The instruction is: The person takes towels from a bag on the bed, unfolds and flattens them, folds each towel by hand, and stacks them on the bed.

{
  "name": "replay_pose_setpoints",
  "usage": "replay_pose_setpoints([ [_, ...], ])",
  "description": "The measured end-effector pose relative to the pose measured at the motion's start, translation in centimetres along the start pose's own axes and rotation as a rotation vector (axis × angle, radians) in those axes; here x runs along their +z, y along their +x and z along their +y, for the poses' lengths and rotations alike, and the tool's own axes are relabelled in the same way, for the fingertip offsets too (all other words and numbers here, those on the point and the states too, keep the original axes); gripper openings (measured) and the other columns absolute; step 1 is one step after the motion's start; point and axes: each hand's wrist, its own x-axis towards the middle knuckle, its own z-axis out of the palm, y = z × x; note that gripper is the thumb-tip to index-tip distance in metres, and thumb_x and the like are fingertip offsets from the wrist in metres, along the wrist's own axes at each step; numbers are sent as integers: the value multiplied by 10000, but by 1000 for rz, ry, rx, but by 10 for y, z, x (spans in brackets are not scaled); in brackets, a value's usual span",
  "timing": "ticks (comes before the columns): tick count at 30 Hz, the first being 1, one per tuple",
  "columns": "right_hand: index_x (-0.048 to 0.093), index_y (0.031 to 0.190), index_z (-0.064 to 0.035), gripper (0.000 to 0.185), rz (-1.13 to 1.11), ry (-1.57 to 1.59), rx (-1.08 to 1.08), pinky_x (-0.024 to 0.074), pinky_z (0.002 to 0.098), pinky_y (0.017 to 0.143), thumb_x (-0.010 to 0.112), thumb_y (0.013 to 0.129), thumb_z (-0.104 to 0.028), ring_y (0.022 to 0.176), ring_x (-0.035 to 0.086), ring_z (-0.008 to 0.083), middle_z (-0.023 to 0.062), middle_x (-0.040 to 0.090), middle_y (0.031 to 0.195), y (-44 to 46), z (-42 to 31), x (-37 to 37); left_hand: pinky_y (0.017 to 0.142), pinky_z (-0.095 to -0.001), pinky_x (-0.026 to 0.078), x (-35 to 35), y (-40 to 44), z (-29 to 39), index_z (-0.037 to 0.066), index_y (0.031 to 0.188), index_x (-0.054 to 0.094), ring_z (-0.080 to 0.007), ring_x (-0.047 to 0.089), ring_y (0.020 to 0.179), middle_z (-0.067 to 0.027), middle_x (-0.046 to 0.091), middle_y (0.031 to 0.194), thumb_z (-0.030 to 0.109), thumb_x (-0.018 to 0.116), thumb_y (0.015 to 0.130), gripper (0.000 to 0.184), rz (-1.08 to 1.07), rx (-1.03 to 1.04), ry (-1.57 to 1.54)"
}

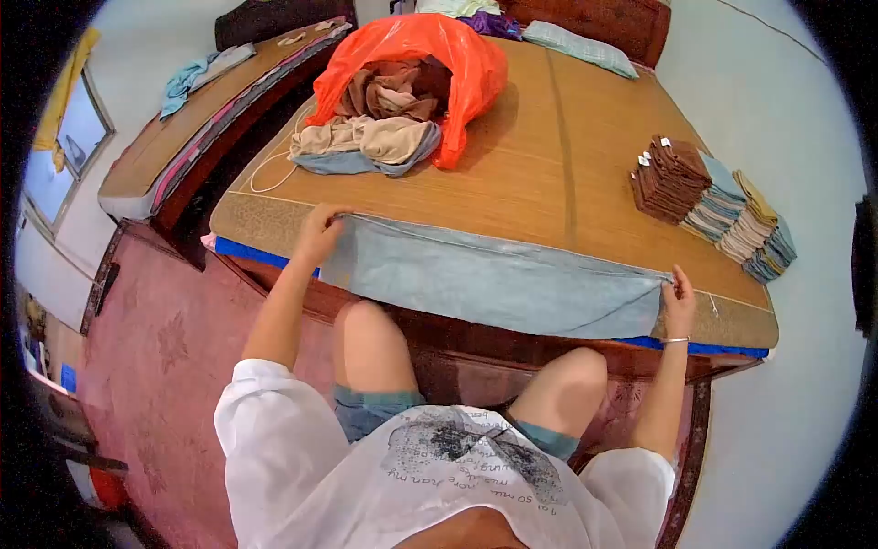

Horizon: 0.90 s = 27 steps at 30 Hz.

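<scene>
A light blue cloth (pixel 494 282) lies stretched lengthwise along the near edge of the bed, its front side hanging a little over that edge. At its left end, my left hand (pixel 320 232) pinches the upper corner. My right hand (pixel 678 300), with a bracelet at the wrist, grips the upper corner at the right end. Beyond the cloth, an orange plastic bag (pixel 476 69) lies open with brown cloths (pixel 389 90) inside. Beige and blue cloths (pixel 366 142) spill from its mouth.
Folded stacks of brown cloths (pixel 669 178) and of blue and beige cloths (pixel 745 220) stand at the right of the bed mat (pixel 521 183). A pillow (pixel 581 48) lies at the far end. Another narrow bed (pixel 137 174) is at the left.
</scene>
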Motion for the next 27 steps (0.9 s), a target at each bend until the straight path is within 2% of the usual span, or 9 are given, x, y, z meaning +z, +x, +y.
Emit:
replay_pose_setpoints([
  [1, 581, 1104, 6, 294, 7, -5, 1, 413, 189, 730, 608, 816, -42, 833, 491, 70, 16, 585, 974, 0, 0, -4, 638, -241, 427, -2, 1, -4, 19, 891, 623, -106, 516, 702, -56, 565, 806, 13, 564, 732, 169, -22, 128, 128],
  [2, 573, 1110, 5, 298, -47, -99, 13, 407, 186, 716, 606, 818, -44, 809, 479, 64, 8, 578, 952, 1, 3, -11, 638, -241, 427, -4, -1, -3, 19, 891, 623, -106, 516, 702, -56, 565, 806, 13, 564, 732, 169, -29, 133, 123],
  [5, 560, 1096, -3, 280, -112, -192, -1, 398, 181, 689, 600, 825, -55, 774, 472, 52, -9, 563, 912, 3, 11, -23, 638, -255, 438, -8, -6, -2, 19, 874, 618, -122, 531, 687, -61, 572, 773, 4, 559, 716, 169, -25, 85, 182],
  [11, 575, 1055, -14, 216, -43, 48, 51, 399, 183, 657, 587, 842, -47, 728, 474, 42, -30, 557, 857, -12, -10, -23, 626, -267, 449, -12, -17, 12, 3, 857, 599, -116, 546, 683, -56, 593, 747, 30, 561, 752, 116, -19, 23, 22],
  [15, 573, 1061, -15, 214, 81, -30, 34, 393, 175, 658, 584, 851, -54, 730, 476, 37, -31, 554, 861, -12, -14, -53, 649, -235, 440, -30, -14, -5, -4, 884, 575, -88, 525, 692, -24, 567, 748, 43, 566, 786, 108, 102, -61, -26],
  [17, 573, 1064, -16, 210, 86, 47, 80, 383, 167, 670, 573, 857, -50, 741, 476, 33, -37, 550, 868, -11, -15, -63, 678, -225, 431, -36, -14, 3, -11, 911, 573, -82, 522, 726, 7, 561, 771, 48, 567, 807, 120, 89, -50, -220],
  [21, 560, 1084, -8, 220, 116, 141, 12, 396, 174, 731, 558, 868, -48, 823, 497, 38, -15, 564, 936, -13, -24, -66, 714, -215, 417, -39, -14, 33, 1, 1006, 586, -77, 520, 792, 7, 577, 861, 52, 557, 841, 174, 144, -1, -262],
  [23, 552, 1092, -6, 222, 120, 167, -24, 405, 185, 749, 551, 874, -46, 854, 507, 50, -1, 571, 959, -12, -9, -61, 736, -211, 414, -45, -14, 26, 7, 1029, 584, -77, 523, 820, -6, 586, 911, 44, 543, 850, 188, 72, -84, -168],
  [27, 549, 1076, -9, 203, 114, 150, 56, 403, 194, 774, 538, 876, -45, 863, 505, 68, 0, 562, 960, -4, 11, -51, 758, -216, 408, -26, -6, -8, 13, 1036, 569, -78, 510, 836, -1, 575, 935, 48, 532, 863, 180, -11, -95, -319],
])
